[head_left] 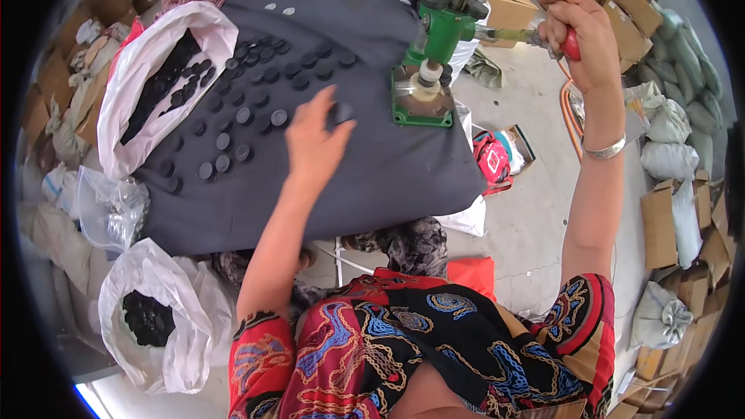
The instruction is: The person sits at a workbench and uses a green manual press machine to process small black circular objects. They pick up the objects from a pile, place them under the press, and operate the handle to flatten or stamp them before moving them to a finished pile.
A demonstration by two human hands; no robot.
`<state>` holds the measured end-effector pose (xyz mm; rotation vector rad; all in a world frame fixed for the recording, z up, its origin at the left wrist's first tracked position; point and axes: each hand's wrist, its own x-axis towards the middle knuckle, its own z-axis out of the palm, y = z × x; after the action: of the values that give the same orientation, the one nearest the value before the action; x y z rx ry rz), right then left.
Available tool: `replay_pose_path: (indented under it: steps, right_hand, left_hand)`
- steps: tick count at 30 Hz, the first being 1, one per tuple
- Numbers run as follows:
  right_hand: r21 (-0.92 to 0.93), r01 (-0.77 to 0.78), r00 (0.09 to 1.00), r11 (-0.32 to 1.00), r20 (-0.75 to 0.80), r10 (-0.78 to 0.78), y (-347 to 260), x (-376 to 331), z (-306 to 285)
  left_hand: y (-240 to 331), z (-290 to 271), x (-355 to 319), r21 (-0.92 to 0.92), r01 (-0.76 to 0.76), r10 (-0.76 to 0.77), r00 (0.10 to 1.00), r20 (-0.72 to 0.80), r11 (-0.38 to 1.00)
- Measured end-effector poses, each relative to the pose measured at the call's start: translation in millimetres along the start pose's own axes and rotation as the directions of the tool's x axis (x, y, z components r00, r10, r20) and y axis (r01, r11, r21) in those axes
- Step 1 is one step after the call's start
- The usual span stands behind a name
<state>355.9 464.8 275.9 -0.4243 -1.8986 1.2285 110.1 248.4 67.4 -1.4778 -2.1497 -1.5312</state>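
Observation:
My left hand is over the dark cloth, thumb and forefinger curved round a small black round cap. The cap looks gripped between them, a little blurred. Up at the right, my right hand is closed round the red knob of a lever. That lever sticks out from the side of a green hand press. A pale round fixture sits on the press's base plate, under the ram. Several black caps lie scattered on the cloth left of my left hand.
A white bag of black parts lies at the table's left, its mouth wide. Another white bag with black pieces stands below the near left corner. Cardboard boxes and sacks line the right side. The dark cloth covers the table.

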Motion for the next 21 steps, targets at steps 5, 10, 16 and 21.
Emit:
replay_pose_path:
  steps: [5,10,16,21]
  right_hand:
    - [-0.018,-0.02,1.0,1.0,0.008,0.02,-4,-1,5]
    - [-0.019,-0.015,1.0,1.0,-0.003,0.015,-2,-4,1]
    - [-0.027,-0.007,1.0,1.0,-0.018,0.007,-1,-7,3]
    - [-0.057,0.02,0.998,0.998,-0.059,-0.024,2,-19,10]
  left_hand:
    - [16,103,44,-0.097,0.002,0.012,0.99,0.14,0.995]
    - [23,135,58,-0.019,0.019,-0.014,0.977,0.211,1.0]
    - [24,156,62,-0.097,0.095,-0.075,0.979,0.19,0.991]
    - [24,166,66,-0.167,0.205,-0.157,0.952,0.262,0.964]
